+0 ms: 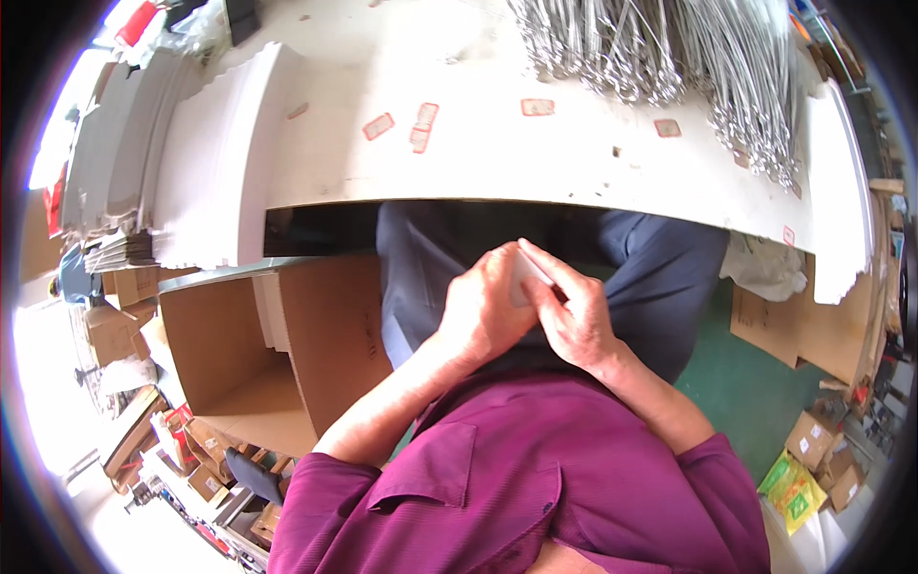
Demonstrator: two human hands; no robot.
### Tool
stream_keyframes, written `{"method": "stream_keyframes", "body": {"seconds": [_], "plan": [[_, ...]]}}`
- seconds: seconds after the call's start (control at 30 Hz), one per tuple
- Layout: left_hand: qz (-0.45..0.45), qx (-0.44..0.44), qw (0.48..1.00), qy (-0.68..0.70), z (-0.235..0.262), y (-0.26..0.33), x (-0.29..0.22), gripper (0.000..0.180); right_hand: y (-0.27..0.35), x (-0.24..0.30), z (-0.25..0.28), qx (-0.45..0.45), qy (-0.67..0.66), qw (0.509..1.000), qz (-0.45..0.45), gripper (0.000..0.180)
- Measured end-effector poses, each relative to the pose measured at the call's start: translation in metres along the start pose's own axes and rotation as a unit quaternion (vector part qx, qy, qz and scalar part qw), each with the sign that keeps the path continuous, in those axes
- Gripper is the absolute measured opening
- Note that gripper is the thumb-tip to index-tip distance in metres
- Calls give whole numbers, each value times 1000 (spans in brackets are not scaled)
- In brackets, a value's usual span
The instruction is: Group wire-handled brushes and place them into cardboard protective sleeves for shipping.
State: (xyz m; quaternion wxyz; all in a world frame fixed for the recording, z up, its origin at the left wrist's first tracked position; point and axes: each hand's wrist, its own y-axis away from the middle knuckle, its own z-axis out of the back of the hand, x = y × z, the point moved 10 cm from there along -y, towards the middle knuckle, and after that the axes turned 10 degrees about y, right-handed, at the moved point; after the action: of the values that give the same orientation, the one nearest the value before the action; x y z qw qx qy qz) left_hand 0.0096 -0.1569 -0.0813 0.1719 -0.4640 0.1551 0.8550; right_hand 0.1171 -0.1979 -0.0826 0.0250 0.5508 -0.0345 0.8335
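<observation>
Surface: a white worktable (535, 153) runs across the far side, over a green floor (755, 383).
Far right: a heap of silvery metal wires (669, 57) lies on the table.
Held thing: a small white flat piece (525, 278), mostly hidden, sits in the lap between both hands.
Left hand (483, 311): fingers curled around the white piece.
Right hand (569, 306): fingertips pinch its upper edge.
Labels: small red-bordered stickers (421, 122) dot the tabletop.
Packages: an open brown carton (258, 344) stands left; yellow-green packets (796, 488) lie near right.

A small white flat piece (529, 278), perhaps paper, pinched above the lap.
</observation>
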Motion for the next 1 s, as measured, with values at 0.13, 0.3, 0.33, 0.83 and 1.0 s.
{"method": "stream_keyframes", "body": {"seconds": [0.13,0.3,0.33,0.83,1.0], "plan": [[6,59,996,60,8,1,-14,68,-7,-1,22,-54,-45,997,-21,35],[136,128,961,204,43,23,16,32,-36,17,43,-59,-59,996,8,31],[119,94,971,184,61,24,20,31,-42,38,45,-64,42,993,87,28],[-35,-244,866,-436,264,-114,6,19,-79,40,91,-222,303,907,191,8],[-15,-249,854,-457,276,-120,17,24,-78,41,88,-228,319,897,206,9]]}}
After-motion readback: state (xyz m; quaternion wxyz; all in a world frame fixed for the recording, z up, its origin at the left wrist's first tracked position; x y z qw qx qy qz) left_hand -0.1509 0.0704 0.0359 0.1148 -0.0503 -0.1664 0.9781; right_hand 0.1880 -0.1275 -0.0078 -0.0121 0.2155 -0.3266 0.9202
